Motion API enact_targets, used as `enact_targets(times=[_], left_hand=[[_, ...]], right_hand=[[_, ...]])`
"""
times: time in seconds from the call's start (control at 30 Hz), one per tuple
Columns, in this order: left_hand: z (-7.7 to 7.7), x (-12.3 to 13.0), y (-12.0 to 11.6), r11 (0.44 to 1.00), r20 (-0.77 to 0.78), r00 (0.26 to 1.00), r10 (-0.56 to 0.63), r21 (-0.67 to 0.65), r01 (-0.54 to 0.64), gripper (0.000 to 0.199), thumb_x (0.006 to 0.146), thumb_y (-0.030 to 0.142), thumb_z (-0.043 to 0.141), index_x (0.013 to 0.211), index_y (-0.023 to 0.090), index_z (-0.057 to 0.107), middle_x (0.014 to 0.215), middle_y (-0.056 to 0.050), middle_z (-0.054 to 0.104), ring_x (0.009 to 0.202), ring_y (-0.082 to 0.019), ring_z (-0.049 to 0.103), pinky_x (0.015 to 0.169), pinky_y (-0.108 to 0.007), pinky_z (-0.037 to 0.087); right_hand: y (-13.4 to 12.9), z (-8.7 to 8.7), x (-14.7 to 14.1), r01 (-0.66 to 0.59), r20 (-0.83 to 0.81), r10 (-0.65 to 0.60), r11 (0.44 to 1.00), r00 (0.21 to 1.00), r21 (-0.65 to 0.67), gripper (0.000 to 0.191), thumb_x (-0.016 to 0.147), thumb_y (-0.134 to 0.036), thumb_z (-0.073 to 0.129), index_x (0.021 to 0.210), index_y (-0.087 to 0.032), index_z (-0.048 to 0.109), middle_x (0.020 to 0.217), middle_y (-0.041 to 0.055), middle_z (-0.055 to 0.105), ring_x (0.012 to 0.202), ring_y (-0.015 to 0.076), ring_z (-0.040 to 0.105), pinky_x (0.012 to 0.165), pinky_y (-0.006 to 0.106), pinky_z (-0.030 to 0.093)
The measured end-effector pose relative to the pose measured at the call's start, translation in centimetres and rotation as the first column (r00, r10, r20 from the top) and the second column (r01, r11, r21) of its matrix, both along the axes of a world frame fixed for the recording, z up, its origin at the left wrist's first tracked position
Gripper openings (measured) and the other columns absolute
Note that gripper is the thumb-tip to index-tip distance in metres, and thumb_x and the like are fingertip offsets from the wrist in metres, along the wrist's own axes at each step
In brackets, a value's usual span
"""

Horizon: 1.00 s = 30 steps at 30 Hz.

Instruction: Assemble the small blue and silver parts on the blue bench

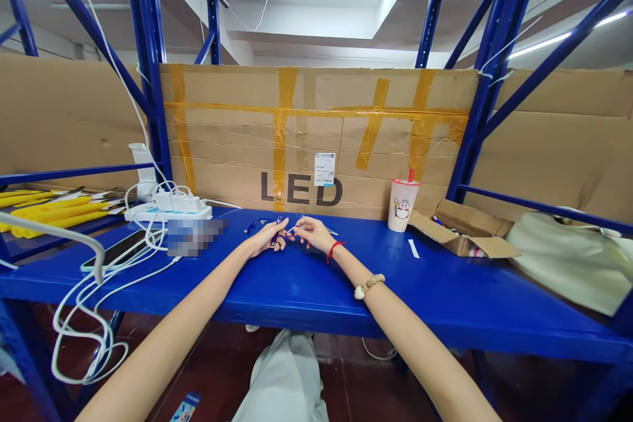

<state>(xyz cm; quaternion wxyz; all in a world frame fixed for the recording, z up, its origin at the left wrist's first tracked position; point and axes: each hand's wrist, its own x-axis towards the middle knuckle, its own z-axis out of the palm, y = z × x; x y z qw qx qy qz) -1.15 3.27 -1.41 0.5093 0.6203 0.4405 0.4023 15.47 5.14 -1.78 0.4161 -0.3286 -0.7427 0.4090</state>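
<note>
Above the blue shelf top (297, 280), both hands meet near the middle. My left hand (266, 239) is closed around a slim dark blue piece (275, 237), too small to name. Fingertips of my right hand (312, 233) are pinched together right beside it, on something tiny that I cannot make out. A red string and a beaded bracelet circle the right wrist. Small dark blue pieces (250, 228) lie just behind the left hand. Thin, shiny bits (332, 232) lie behind the right hand.
Left are a white power strip (171, 210) with tangled cables, a phone (119, 250) and yellow-handled tools (59, 212). Right stand a paper cup with a straw (402, 206), an open carton (467, 227) and a pale bag (568, 260). Cardboard (227, 145) walls the back.
</note>
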Motion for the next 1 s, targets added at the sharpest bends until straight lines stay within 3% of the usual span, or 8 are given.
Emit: enact_targets(times=[0.2, 0.4, 0.5, 0.67, 0.83, 1.0], left_hand=[[0.3, 0.3, -0.3, 0.999, 0.077, 0.996, 0.039, 0.010, -0.040, 0.032, 0.070, 0.041, 0.060, 0.070, 0.013, 0.043, 0.059, 0.000, 0.054, 0.034, -0.004, 0.039, 0.035, -0.019, 0.024], [0.0, 0.1, 0.2, 0.999, 0.151, 0.988, 0.034, 0.011, -0.036, 0.033, 0.067, 0.032, 0.064, 0.070, 0.016, 0.035, 0.060, 0.003, 0.049, 0.036, -0.003, 0.039, 0.034, -0.017, 0.021], [-0.3, 0.0, 0.6, 0.995, 0.116, 0.990, 0.084, 0.037, -0.088, 0.035, 0.067, 0.032, 0.064, 0.073, 0.017, 0.033, 0.056, 0.004, 0.048, 0.037, -0.004, 0.040, 0.035, -0.016, 0.021], [-0.6, -0.1, 0.8, 0.989, 0.086, 0.992, 0.089, 0.108, -0.098, 0.038, 0.068, 0.035, 0.064, 0.072, 0.018, 0.030, 0.053, 0.004, 0.047, 0.038, -0.004, 0.041, 0.035, -0.015, 0.022], [-0.4, 0.2, 0.1, 0.979, 0.032, 0.997, 0.072, 0.189, -0.077, 0.036, 0.070, 0.036, 0.060, 0.072, 0.019, 0.027, 0.052, 0.005, 0.047, 0.037, -0.004, 0.039, 0.034, -0.015, 0.023], [-0.3, 0.7, -0.5, 0.956, -0.161, 0.980, 0.121, 0.283, -0.072, 0.030, 0.072, 0.035, 0.055, 0.071, 0.019, 0.029, 0.050, 0.007, 0.044, 0.036, -0.004, 0.035, 0.034, -0.015, 0.024]], right_hand=[[0.2, -0.1, 0.3, 0.061, 0.047, -0.067, 0.992, 0.997, 0.114, 0.031, 0.065, -0.041, 0.066, 0.078, -0.015, 0.056, 0.072, 0.0025, 0.062, 0.044, 0.0066, 0.051, 0.031, 0.013, 0.037], [0.6, -0.2, 1.0, 0.156, 0.164, -0.216, 0.936, 0.963, 0.316, 0.029, 0.068, -0.045, 0.062, 0.078, -0.017, 0.064, 0.063, 0.0006, 0.061, 0.049, 0.0098, 0.056, 0.038, 0.016, 0.040], [0.7, -0.3, 1.1, 0.120, 0.216, -0.204, 0.930, 0.955, 0.348, 0.029, 0.065, -0.041, 0.066, 0.081, -0.018, 0.064, 0.072, 0.0008, 0.063, 0.051, 0.0090, 0.057, 0.042, 0.016, 0.042], [0.5, -0.5, 1.0, 0.062, 0.240, -0.144, 0.946, 0.960, 0.319, 0.048, 0.068, -0.045, 0.063, 0.109, -0.021, 0.057, 0.090, 0.0027, 0.063, 0.052, 0.0085, 0.059, 0.039, 0.016, 0.042], [0.0, 0.1, 1.2, -0.008, 0.430, -0.176, 0.919, 0.886, 0.394, 0.028, 0.077, -0.039, 0.056, 0.097, -0.021, 0.065, 0.080, 0.0003, 0.065, 0.051, 0.0077, 0.058, 0.051, 0.018, 0.042], [-0.7, 0.5, 1.2, -0.068, 0.524, -0.234, 0.867, 0.819, 0.494, 0.026, 0.078, -0.037, 0.056, 0.098, -0.024, 0.065, 0.078, -0.0009, 0.064, 0.058, 0.0080, 0.056, 0.057, 0.018, 0.037]])
